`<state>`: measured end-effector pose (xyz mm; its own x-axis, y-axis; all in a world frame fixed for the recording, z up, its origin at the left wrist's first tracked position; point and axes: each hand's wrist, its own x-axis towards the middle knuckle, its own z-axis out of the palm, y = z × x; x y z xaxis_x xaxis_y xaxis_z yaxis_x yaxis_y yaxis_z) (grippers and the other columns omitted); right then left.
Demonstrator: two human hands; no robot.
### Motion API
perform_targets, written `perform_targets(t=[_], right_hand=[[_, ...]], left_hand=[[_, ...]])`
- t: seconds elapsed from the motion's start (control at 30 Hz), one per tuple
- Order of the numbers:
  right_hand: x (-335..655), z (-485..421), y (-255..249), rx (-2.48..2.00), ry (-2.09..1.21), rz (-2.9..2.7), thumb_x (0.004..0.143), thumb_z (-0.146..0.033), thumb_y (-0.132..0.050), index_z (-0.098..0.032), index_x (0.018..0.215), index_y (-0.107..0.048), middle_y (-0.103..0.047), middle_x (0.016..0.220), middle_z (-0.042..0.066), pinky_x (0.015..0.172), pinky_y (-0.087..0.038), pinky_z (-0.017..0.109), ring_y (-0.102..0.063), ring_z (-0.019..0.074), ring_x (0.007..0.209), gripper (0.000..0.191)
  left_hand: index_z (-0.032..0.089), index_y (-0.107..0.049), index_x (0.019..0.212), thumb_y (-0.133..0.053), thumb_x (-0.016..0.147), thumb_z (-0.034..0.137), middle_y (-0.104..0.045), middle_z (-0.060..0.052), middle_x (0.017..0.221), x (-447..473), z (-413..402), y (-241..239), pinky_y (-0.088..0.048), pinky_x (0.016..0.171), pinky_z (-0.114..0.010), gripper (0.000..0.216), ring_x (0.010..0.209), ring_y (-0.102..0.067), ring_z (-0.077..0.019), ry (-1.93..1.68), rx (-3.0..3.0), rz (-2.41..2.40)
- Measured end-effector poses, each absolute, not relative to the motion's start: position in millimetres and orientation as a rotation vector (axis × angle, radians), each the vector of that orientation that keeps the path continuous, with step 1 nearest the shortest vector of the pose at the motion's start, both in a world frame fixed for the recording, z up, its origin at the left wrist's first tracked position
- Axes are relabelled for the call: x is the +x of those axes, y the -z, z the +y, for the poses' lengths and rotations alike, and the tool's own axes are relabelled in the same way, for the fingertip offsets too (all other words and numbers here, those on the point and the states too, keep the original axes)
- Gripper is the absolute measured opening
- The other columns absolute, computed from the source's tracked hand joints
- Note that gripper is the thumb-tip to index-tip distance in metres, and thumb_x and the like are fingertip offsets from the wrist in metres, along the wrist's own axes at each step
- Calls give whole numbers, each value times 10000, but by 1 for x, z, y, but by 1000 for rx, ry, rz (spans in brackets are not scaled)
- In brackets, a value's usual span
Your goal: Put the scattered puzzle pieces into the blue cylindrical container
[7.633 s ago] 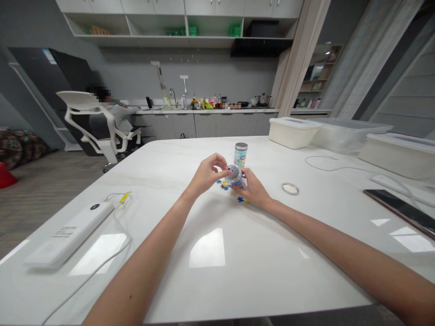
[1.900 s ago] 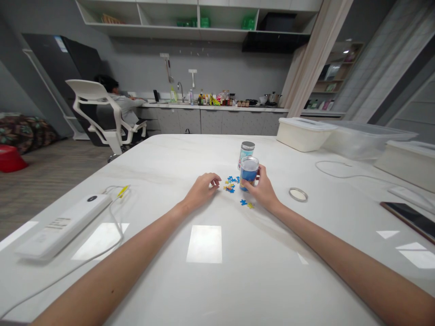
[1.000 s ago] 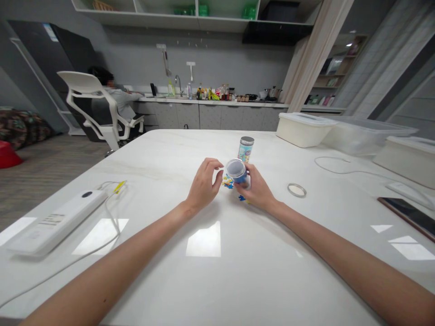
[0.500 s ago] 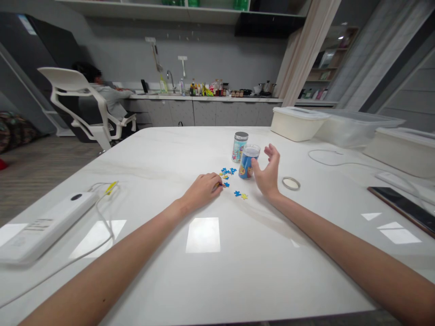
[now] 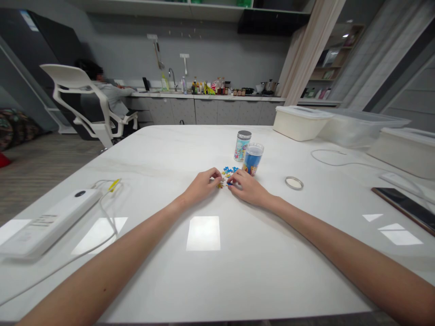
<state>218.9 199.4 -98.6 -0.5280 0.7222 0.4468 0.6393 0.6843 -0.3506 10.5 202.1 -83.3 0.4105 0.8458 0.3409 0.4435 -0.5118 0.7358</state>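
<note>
Blue and yellow puzzle pieces (image 5: 229, 172) lie loose on the table (image 5: 204, 271), just before two jars. Left hand (image 5: 201, 185) and right hand (image 5: 247, 188) meet over them, fingertips pinching at pieces. The open jar (image 5: 252, 159) stands upright, already well filled with blue; the capped jar (image 5: 242, 146) is behind it. One lid (image 5: 294, 183) lies apart. A handful of pieces remains, too small to count.

One head-worn view — looking forward and down across the white table (image 5: 210, 280), fairly close.
</note>
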Motion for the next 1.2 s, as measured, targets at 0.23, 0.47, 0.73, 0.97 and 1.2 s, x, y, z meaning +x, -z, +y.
perform_targets(t=[0.23, 0.47, 0.73, 0.97, 1.2], right_hand=[[218, 200, 97, -1007, -224, -2340, 870, -189, -576, -178, 912, -587, -563, 932, 72, 826, -490, 391, -573, 223, 892, 45], [218, 199, 95, -1003, -254, -2355, 870, -171, -575, -173, 908, -586, -562, 946, 79, 831, -478, 378, -560, 219, 902, 39], [217, 197, 95, -915, -199, -2357, 878, -155, -546, -188, 964, -543, -568, 938, 78, 805, -467, 370, -549, 226, 901, 92], [215, 191, 89, -837, -151, -2368, 924, -224, -532, -194, 941, -546, -570, 926, 74, 785, -460, 361, -546, 218, 875, 38], [216, 195, 91, -969, -195, -2239, 926, -207, -518, -185, 858, -593, -572, 894, 61, 810, -458, 353, -569, 204, 864, 103]], left_hand=[[197, -492, 851, -518, 865, 309, -675, -30, 860, 8, 215, 90, -528, 725, -299, 116, 788, -693, -163, -1080, 1750, 955], [173, -578, 862, -651, 742, 251, -683, -50, 942, 5, 216, 92, -510, 698, -263, 160, 837, -668, -164, -1044, 1851, 947], [150, -616, 814, -690, 722, 281, -682, -32, 816, 5, 214, 90, -502, 676, -253, 176, 779, -653, -153, -986, 1894, 917], [140, -628, 802, -740, 698, 347, -696, -36, 767, 5, 206, 82, -493, 700, -270, 257, 738, -657, -157, -884, 1784, 842], [162, -647, 908, -721, 692, 307, -682, -61, 978, 5, 209, 86, -480, 758, -285, 271, 939, -622, -198, -975, 2015, 1018]])
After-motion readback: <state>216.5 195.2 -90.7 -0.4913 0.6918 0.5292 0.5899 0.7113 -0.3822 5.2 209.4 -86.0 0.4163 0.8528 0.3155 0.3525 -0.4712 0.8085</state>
